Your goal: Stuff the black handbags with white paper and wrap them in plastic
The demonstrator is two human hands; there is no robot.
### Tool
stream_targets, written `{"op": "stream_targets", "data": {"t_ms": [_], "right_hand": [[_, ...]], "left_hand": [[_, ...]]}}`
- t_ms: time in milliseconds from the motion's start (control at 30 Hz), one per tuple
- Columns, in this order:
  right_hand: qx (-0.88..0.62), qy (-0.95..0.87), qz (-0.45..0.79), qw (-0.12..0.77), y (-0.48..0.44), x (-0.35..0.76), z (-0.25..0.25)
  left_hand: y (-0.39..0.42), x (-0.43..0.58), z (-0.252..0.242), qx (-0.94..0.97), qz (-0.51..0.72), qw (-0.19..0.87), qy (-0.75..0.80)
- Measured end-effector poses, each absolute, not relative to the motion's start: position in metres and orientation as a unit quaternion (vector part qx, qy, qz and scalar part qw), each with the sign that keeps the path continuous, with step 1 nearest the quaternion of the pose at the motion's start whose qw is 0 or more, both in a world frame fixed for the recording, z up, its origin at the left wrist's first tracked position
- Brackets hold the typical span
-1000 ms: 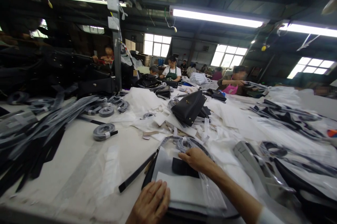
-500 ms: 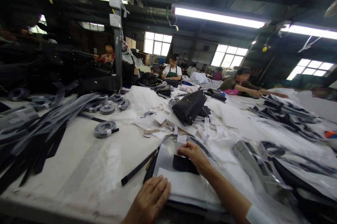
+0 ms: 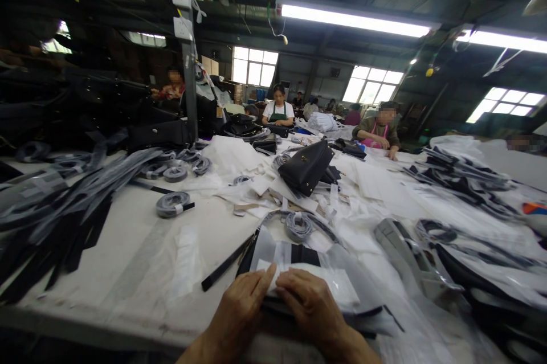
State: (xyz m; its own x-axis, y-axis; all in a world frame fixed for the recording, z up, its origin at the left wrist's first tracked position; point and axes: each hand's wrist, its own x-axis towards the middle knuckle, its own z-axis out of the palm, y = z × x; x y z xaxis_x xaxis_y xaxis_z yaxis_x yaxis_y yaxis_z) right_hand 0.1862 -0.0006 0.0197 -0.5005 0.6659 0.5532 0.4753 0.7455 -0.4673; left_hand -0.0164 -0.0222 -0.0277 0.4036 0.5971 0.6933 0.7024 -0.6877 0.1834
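Both of my hands rest side by side on a flat packet (image 3: 307, 264) of white paper and a dark piece inside clear plastic, at the near edge of the table (image 3: 128, 238). My left hand (image 3: 241, 307) lies on its near left corner with the fingers stretched out. My right hand (image 3: 310, 307) presses down on the near edge with the fingers bent over the white sheet. A coiled grey strap (image 3: 298, 225) lies just beyond the packet. A long black strap (image 3: 226, 264) lies to the packet's left.
A black handbag (image 3: 308, 167) sits mid-table among white paper. Rolled grey straps (image 3: 172, 203) and bagged black straps (image 3: 64, 204) cover the left side, more bagged straps (image 3: 461, 182) the right. Other people (image 3: 379, 130) work at the far end.
My right hand has drawn back from the packet's far end to its near edge, beside my left hand. The white sheet now covers more of the dark piece. The view tilted down slightly.
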Motion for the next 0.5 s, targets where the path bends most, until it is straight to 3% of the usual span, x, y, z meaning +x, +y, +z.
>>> {"op": "stream_targets", "data": {"t_ms": [133, 267, 500], "right_hand": [[-0.216, -0.886, 0.062, 0.406, -0.029, 0.194, 0.028], [-0.145, -0.914, 0.036, 0.378, -0.050, 0.192, 0.015], [-0.408, -0.873, 0.003, 0.266, -0.038, 0.157, -0.039]], "left_hand": [[-0.009, -0.022, 0.001, -0.861, -0.284, -0.024, -0.421], [0.015, -0.029, 0.043, -0.875, -0.175, -0.092, -0.442], [0.034, -0.029, 0.071, -0.884, -0.138, -0.091, -0.438]]}}
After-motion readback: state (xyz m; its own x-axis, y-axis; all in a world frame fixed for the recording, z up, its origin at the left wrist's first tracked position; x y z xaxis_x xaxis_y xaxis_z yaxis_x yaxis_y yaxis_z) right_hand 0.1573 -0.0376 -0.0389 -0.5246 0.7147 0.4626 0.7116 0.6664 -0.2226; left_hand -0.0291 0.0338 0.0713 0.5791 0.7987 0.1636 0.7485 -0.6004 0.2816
